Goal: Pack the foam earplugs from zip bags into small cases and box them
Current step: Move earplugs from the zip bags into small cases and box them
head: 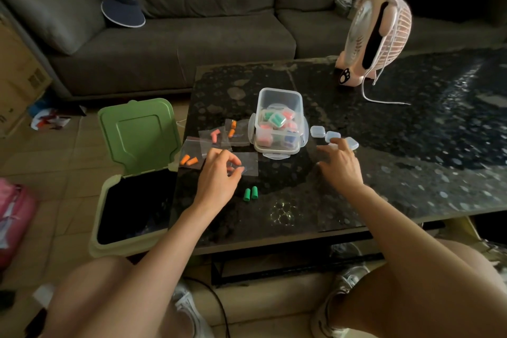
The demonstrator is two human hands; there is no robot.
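Note:
Two green earplugs (250, 193) lie loose on the dark table (384, 173). My left hand (219, 173) pinches an empty clear zip bag (248, 164) just above them. Further left and behind lie zip bags with orange earplugs (186, 160), pink earplugs (215, 136) and another orange pair (232, 129). A clear plastic box (278, 121) holds several filled small cases. My right hand (340, 162) is spread with fingers straight, fingertips reaching the empty small cases (333, 136) to the right of the box.
A green-lidded bin (137, 173) stands open against the table's left edge. A pink desk fan (375, 33) with its cord sits at the table's back. A sofa with a visor hat (123, 7) lies behind.

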